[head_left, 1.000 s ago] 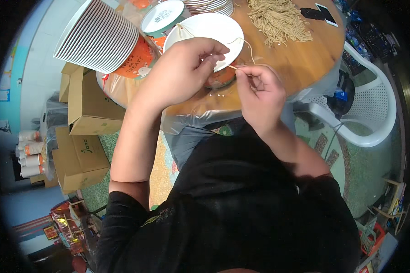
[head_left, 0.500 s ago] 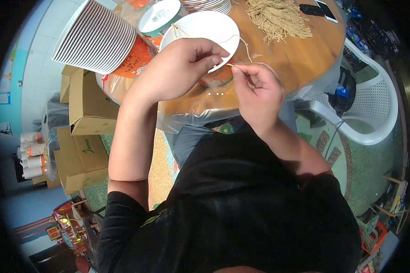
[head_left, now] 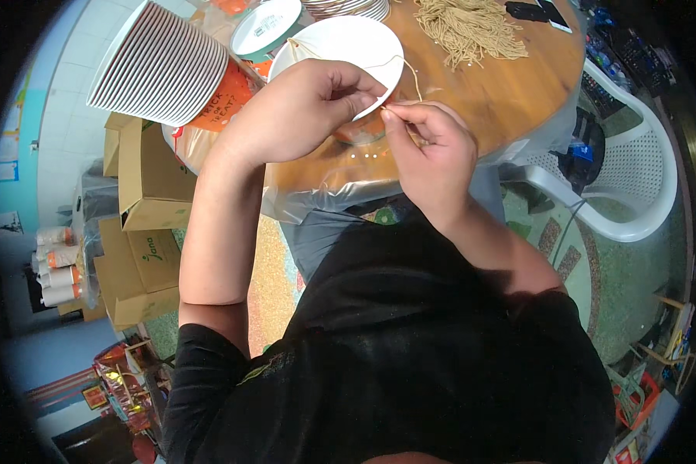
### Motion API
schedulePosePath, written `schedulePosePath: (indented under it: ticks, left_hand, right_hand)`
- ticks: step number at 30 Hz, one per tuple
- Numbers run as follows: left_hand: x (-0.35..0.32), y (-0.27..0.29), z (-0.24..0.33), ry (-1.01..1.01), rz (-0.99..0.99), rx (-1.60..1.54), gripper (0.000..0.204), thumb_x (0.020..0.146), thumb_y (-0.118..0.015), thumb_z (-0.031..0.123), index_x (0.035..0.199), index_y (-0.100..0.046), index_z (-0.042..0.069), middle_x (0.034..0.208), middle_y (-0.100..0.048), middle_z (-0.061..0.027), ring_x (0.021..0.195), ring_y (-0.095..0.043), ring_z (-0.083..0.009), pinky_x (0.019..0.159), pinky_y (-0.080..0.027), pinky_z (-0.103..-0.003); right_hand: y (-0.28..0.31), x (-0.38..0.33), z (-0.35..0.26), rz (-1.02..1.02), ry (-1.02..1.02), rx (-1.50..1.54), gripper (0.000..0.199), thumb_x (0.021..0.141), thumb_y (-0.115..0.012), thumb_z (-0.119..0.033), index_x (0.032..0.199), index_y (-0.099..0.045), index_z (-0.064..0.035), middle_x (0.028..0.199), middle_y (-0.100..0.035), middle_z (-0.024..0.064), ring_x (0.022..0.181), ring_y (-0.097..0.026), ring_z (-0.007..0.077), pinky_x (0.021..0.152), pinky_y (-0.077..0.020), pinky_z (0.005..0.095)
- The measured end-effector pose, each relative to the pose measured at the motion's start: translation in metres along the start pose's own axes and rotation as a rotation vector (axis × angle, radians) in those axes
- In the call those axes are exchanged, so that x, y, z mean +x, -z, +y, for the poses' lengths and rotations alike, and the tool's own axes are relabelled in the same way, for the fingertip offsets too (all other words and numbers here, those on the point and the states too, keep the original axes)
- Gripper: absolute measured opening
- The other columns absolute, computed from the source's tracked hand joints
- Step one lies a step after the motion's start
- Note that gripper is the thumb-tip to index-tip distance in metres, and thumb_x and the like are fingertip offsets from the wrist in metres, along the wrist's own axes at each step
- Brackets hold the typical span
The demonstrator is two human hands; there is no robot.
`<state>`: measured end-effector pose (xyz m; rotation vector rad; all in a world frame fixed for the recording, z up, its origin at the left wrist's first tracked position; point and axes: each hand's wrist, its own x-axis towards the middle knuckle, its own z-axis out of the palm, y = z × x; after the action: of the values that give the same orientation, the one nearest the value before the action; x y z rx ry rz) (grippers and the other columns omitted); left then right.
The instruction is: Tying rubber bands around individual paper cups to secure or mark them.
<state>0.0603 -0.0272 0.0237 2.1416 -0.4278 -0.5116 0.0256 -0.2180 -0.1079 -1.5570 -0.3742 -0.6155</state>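
While the two hands work close together at the rim of a round, white-lined paper bucket, the container lies tilted at the near side of the round wooden tabletop (head_left: 510,100), its mouth facing up. The left hand (head_left: 309,108) reaches across the bucket (head_left: 356,42), thumb and forefinger curled near the lower right rim; whether they grip the rim or a strand is hard to tell from this angle. The right hand (head_left: 433,139), just beside it, is pinched on a thin beige cord (head_left: 416,73), which loops up over the rim into the bucket's white interior. At the interior's left side, further beige strands meet the wall.

To the left leans a tall stack of nested paper buckets with white rims (head_left: 158,66), one inside another, the outermost wall orange. Behind the worked bucket sits a green-sided container with a round white face (head_left: 267,27), beside a second stack of pale-rimmed containers (head_left: 348,9) cut by the upper edge. A loose heap of beige cords (head_left: 475,31) lies farther right. Below the tabletop's left edge stand open brown cardboard boxes (head_left: 155,182), their contents hidden.
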Motion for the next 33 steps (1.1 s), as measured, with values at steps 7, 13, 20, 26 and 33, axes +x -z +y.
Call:
schedulePosePath:
  ticks: [7,13,20,26,33]
  left_hand:
    - [0.007,0.002,0.003,0.040,-0.014,0.214,0.024,0.118,-0.064,0.013,0.129,-0.073,-0.006,0.111,-0.079,-0.0057,0.101,-0.075,-0.0108,0.092,-0.066,-0.031]
    - [0.003,-0.011,0.003,0.058,0.109,0.154,0.021,0.117,-0.066,0.015,0.117,-0.071,-0.006,0.098,-0.075,-0.0038,0.093,-0.073,-0.0093,0.083,-0.064,-0.030]
    - [-0.005,-0.021,0.003,-0.293,0.347,0.535,0.016,0.113,-0.068,0.013,0.116,-0.069,-0.002,0.097,-0.073,-0.0153,0.090,-0.075,-0.0242,0.079,-0.060,-0.041]
    - [-0.005,-0.031,0.010,-0.403,0.531,0.529,0.016,0.110,-0.068,0.012,0.118,-0.067,-0.002,0.097,-0.074,-0.0223,0.093,-0.073,-0.0425,0.083,-0.058,-0.048]
    - [-0.002,-0.039,0.000,-0.217,0.486,0.180,0.015,0.112,-0.066,0.015,0.113,-0.066,-0.001,0.092,-0.076,-0.0238,0.090,-0.076,-0.0419,0.080,-0.059,-0.048]
  right_hand:
    - [-0.004,0.003,-0.001,0.075,-0.003,-0.002,0.011,0.091,-0.089,-0.004,0.097,-0.081,-0.0014,0.090,-0.080,0.0128,0.084,-0.079,0.0263,0.076,-0.0610,0.0361]
    - [0.003,0.012,-0.009,0.080,-0.225,0.309,0.010,0.100,-0.084,-0.002,0.108,-0.078,0.0001,0.103,-0.079,0.0096,0.090,-0.079,0.0156,0.082,-0.0631,0.0303]
    - [0.027,0.087,-0.023,-0.133,-0.225,0.513,0.009,0.106,-0.064,0.009,0.108,-0.068,0.0017,0.106,-0.076,0.0099,0.100,-0.077,0.0172,0.089,-0.0633,0.0297]
    - [0.036,0.110,-0.015,-0.641,-0.069,0.033,0.009,0.104,-0.061,0.001,0.108,-0.065,-0.0061,0.091,-0.072,0.0068,0.081,-0.063,0.0166,0.073,-0.0518,0.0347]
    - [0.037,0.101,-0.025,-0.635,-0.260,0.187,0.007,0.104,-0.066,-0.001,0.107,-0.062,-0.0057,0.091,-0.072,0.0057,0.078,-0.068,0.0144,0.069,-0.0545,0.0318]
